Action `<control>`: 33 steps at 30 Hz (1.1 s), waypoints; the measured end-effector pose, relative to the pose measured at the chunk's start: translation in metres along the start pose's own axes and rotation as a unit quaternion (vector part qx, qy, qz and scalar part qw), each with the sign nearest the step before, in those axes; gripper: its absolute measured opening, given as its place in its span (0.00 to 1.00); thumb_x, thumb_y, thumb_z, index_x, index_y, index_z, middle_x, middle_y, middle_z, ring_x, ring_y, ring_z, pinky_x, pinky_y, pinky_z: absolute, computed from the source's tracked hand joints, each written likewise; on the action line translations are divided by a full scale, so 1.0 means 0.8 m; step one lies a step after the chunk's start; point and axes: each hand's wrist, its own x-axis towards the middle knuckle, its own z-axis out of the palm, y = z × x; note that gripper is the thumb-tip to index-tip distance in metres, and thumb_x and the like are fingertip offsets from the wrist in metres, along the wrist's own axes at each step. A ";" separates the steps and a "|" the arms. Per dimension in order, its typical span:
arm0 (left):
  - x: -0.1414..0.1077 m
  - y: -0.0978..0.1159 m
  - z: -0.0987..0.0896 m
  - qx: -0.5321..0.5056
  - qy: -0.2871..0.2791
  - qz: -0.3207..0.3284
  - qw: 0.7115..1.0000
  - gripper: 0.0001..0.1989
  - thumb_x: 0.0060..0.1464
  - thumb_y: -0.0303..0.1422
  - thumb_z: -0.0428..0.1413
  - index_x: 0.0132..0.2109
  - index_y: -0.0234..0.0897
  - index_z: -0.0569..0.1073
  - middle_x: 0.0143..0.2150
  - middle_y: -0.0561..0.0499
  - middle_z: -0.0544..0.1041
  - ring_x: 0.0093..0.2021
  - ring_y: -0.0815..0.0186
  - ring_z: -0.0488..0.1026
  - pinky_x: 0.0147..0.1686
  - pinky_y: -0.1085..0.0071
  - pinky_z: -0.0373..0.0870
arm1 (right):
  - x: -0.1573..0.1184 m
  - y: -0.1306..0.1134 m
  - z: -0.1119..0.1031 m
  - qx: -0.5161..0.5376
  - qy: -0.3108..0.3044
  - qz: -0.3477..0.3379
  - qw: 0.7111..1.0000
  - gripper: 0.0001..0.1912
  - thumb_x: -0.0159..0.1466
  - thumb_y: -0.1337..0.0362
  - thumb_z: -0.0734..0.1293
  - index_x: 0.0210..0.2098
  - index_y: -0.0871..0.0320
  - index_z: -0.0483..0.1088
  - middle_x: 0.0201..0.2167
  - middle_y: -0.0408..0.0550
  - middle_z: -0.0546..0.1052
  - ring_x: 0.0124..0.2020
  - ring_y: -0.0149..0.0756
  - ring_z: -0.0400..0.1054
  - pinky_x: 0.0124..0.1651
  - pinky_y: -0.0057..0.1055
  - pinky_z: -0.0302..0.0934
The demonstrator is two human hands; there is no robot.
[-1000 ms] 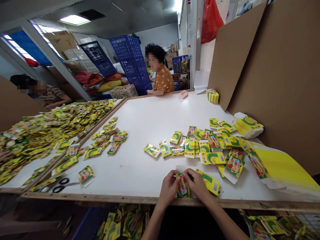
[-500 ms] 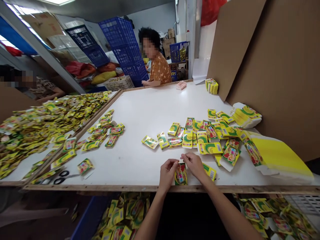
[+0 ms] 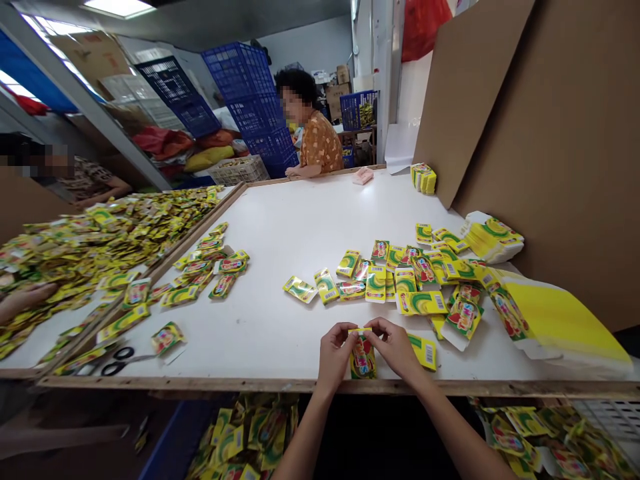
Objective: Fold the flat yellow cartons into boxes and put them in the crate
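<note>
A small printed carton (image 3: 363,360) in yellow, green and red stands near the front edge of the white table (image 3: 240,340). My left hand (image 3: 336,347) pinches its upper left corner, fingers closed. On the upper right corner, the thumb and fingers of my right hand (image 3: 393,343) are pressed together. The carton's top edge lies between both hands; its far side is hidden. Just right of my right hand lies another yellow carton (image 3: 423,352). Beyond my hands spreads a loose heap of similar cartons (image 3: 420,303).
Scissors (image 3: 116,361) lie at the front left. Stacked flat cartons (image 3: 560,307) fan out at right beside cardboard sheets (image 3: 545,147). A wooden strip (image 3: 200,247) borders a big carton pile (image 3: 110,233). Two co-workers sit beyond; a hand (image 3: 30,300) reaches into that pile.
My right fingers have come down onto the carton's top right corner, and its top edge now looks flatter. A co-worker's hand has appeared at the far left. The view has tilted slightly upward.
</note>
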 end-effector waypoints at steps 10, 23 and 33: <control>-0.005 -0.005 -0.004 -0.020 -0.003 -0.013 1.000 0.10 0.47 0.37 0.62 0.34 0.34 0.77 0.31 0.50 0.78 0.33 0.65 0.73 0.36 0.71 0.69 | -0.014 0.010 0.008 -0.004 0.021 -0.035 0.999 0.12 0.63 0.55 0.62 0.35 0.56 0.73 0.32 0.46 0.77 0.28 0.36 0.67 0.33 0.30 0.59; -0.023 -0.002 -0.002 0.102 -0.055 0.038 0.993 0.13 0.53 0.38 0.57 0.43 0.36 0.73 0.35 0.49 0.77 0.35 0.64 0.73 0.34 0.72 0.68 | -0.023 0.024 0.021 -0.026 0.046 -0.079 0.996 0.11 0.65 0.59 0.61 0.40 0.56 0.72 0.37 0.48 0.76 0.36 0.38 0.69 0.37 0.31 0.61; -0.049 0.020 -0.055 0.030 0.137 0.016 0.990 0.19 0.47 0.42 0.61 0.44 0.37 0.70 0.37 0.50 0.76 0.35 0.64 0.74 0.34 0.71 0.71 | -0.047 0.046 -0.030 -0.214 0.116 -0.104 0.964 0.11 0.65 0.59 0.60 0.42 0.54 0.71 0.42 0.51 0.75 0.46 0.45 0.66 0.52 0.42 0.57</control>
